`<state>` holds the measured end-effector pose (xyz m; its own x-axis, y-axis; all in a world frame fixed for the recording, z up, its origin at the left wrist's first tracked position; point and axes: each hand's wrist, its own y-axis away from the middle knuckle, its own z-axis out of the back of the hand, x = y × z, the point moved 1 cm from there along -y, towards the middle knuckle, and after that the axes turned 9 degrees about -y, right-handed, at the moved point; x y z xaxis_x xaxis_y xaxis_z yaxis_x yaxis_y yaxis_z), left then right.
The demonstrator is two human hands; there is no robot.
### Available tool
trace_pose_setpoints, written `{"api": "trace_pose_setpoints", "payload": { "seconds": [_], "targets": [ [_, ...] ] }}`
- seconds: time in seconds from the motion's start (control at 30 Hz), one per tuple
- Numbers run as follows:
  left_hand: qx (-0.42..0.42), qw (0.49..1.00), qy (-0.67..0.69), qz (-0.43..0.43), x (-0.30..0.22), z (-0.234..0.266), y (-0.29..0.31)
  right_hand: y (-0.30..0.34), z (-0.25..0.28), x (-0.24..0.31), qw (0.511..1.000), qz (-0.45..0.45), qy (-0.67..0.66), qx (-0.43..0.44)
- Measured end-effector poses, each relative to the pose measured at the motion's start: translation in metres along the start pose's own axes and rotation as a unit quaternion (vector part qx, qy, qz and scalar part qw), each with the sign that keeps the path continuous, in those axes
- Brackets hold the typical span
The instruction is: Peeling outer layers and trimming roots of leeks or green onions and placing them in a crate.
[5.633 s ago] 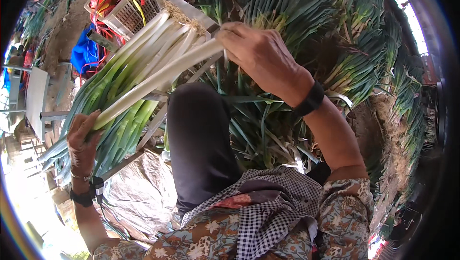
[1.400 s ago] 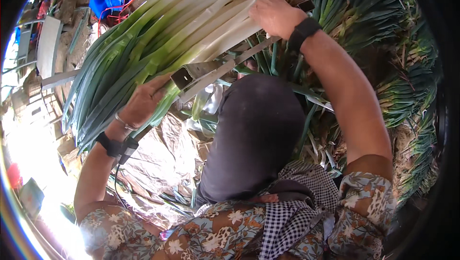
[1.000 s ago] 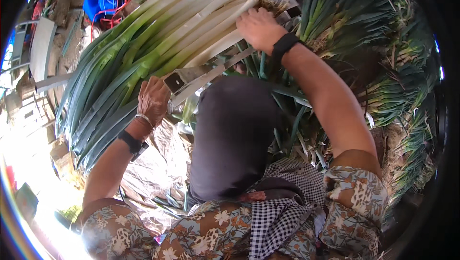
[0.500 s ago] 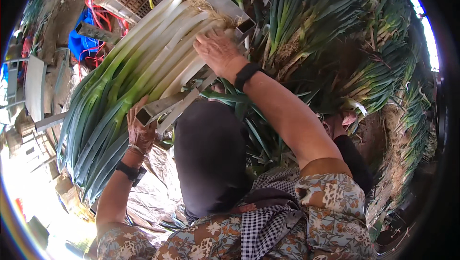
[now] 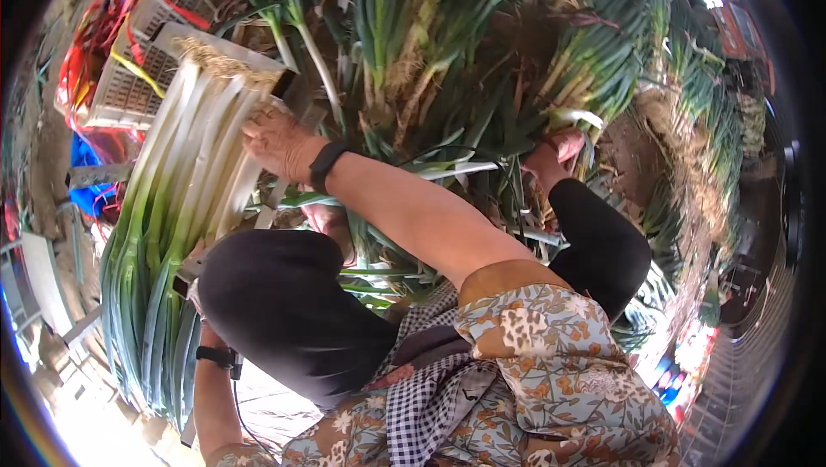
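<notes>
A wide bundle of long green onions (image 5: 194,166) lies across a metal frame, pale stalks and roots toward the top, dark green leaves hanging toward me. The root ends rest against the metal end plate (image 5: 237,61). At the bundle's right edge, my right hand (image 5: 280,140) is closed over the white stalks just below the roots, its fingers curled against them. My left hand (image 5: 196,295) is beside the leafy part, near a square metal bar end (image 5: 183,284). My black-clad knee (image 5: 267,282) covers most of that hand, so its fingers are mostly hidden.
A plastic crate (image 5: 142,62) with red ties stands behind the frame, blue material (image 5: 88,179) near it. More green onion piles (image 5: 400,45) lie ahead and to the right. My bare right foot (image 5: 559,150) rests among loose leaves.
The view has shifted, so the bundle and frame appear further left. My right hand stays on the white stalks near the roots. My knee now covers much of my left hand.
</notes>
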<state>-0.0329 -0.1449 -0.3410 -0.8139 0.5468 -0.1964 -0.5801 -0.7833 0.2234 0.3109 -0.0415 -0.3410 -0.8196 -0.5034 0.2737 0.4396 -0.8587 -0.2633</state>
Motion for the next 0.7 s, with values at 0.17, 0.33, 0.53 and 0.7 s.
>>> {"api": "trace_pose_setpoints", "payload": {
  "seconds": [0.17,0.33,0.53,0.7],
  "targets": [
    [0.005,0.990,0.122,0.072,0.065,-0.005,0.014,0.092,0.014,-0.002,0.967,-0.079,-0.208,-0.121],
    [-0.310,0.892,0.268,0.191,-0.005,0.135,-0.054,0.282,0.006,-0.052,0.937,-0.339,-0.086,-0.002],
    [-0.316,0.885,0.339,0.035,-0.167,0.240,-0.112,0.408,-0.046,0.043,0.823,-0.336,-0.314,0.333],
    [-0.187,0.815,0.503,-0.219,-0.319,0.232,-0.180,0.397,-0.029,0.055,0.769,-0.342,-0.331,0.426]
  ]
}}
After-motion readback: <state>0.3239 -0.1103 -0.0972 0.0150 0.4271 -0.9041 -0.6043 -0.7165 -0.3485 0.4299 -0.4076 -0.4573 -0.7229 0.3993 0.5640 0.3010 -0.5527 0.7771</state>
